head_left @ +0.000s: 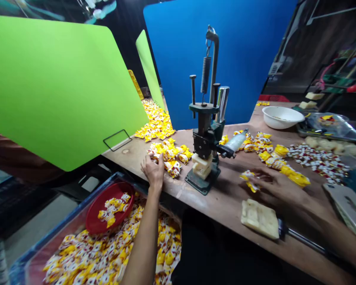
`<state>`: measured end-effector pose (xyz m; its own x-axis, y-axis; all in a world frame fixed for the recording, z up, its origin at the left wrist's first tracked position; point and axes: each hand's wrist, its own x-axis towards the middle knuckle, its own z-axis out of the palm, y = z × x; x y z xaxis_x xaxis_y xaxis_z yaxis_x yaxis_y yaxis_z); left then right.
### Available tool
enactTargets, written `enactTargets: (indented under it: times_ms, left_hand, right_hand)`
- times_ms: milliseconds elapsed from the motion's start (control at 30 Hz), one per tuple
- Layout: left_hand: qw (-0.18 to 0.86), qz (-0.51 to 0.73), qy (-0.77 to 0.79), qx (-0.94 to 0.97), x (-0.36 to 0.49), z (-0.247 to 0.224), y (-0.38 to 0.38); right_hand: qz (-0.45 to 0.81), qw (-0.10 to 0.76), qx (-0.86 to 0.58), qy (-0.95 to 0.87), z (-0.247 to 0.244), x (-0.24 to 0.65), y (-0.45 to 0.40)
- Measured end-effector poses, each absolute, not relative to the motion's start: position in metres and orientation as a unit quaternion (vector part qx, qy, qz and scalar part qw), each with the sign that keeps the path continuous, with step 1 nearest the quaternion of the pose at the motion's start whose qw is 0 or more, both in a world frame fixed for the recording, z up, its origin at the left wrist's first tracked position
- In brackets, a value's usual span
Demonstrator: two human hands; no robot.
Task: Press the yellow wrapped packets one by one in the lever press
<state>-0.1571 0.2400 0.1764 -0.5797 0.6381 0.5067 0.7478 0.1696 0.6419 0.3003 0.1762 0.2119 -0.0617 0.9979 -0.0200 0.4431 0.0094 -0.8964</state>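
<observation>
My left hand [153,171] rests at the near edge of a small heap of yellow-and-white plastic figures [169,152], thumb and fingers apart. My right hand [268,183], somewhat blurred, pinches a small yellow-and-white figure [249,180] above the bench. Between the hands stands a dark green hand press [204,138] with a spring on top and a cream block [201,166] in its jaw. Beside my right hand lies a row of yellow-and-white pieces [279,160]. Below it is a cream block with a rod handle [259,218].
A blue-rimmed bin [62,225] full of figures sits lower left, with a red bowl [90,215] inside. Green [56,79] and blue panels [178,59] stand behind. To the right are a white bowl [281,122], small white-and-red parts [317,162] and a phone [345,206].
</observation>
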Motion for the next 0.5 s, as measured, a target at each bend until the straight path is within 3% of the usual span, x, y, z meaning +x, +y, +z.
enactTargets:
  times_ms: [133,233,300,400,500]
  left_hand:
    - [0.096,-0.503,-0.72,-0.468,-0.148,0.172,0.229]
    - [0.059,-0.595,-0.68,-0.424,-0.113,0.182,0.195]
    - [-0.109,-0.623,-0.636,-0.442,-0.079,0.192,0.161]
    - [-0.419,-0.547,-0.524,-0.501,-0.036,0.206,0.119]
    - [-0.529,-0.536,-0.466,-0.464,-0.019,0.214,0.1]
  right_hand:
    - [0.56,0.359,-0.506,-0.548,0.221,0.27,0.171]
    - [0.547,0.408,-0.471,-0.559,0.217,0.243,0.163]
    - [0.471,0.449,-0.459,-0.606,0.212,0.227,0.156]
    - [0.353,0.449,-0.402,-0.715,0.209,0.208,0.148]
    - [0.259,0.402,-0.309,-0.822,0.211,0.193,0.146]
